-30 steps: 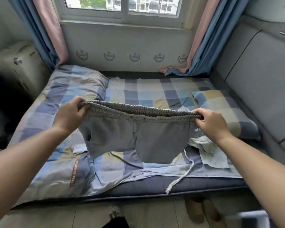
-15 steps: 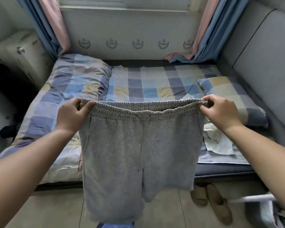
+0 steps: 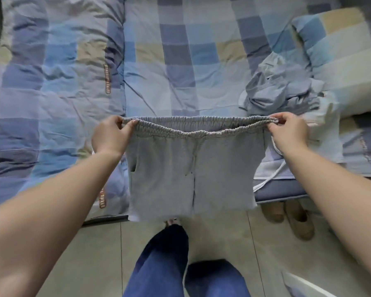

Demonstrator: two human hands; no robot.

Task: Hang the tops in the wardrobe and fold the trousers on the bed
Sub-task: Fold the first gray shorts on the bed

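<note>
Pinching the elastic waistband at each end, left hand (image 3: 111, 136) and right hand (image 3: 289, 130) hold the grey trousers (image 3: 191, 174) over the bed (image 3: 180, 61) edge (soft, light, floppy, best gripped right there at the waistband).

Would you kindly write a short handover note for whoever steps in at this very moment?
Left hand and right hand each pinch one end of the waistband of the grey trousers, held stretched at the bed's near edge, legs hanging toward the floor.
A crumpled pale blue garment lies on the bed to the right.
Done: trousers picked up and spread.
Left: lay and fold the trousers on the bed; deal with the pale blue garment. The wardrobe is not in view.
</note>
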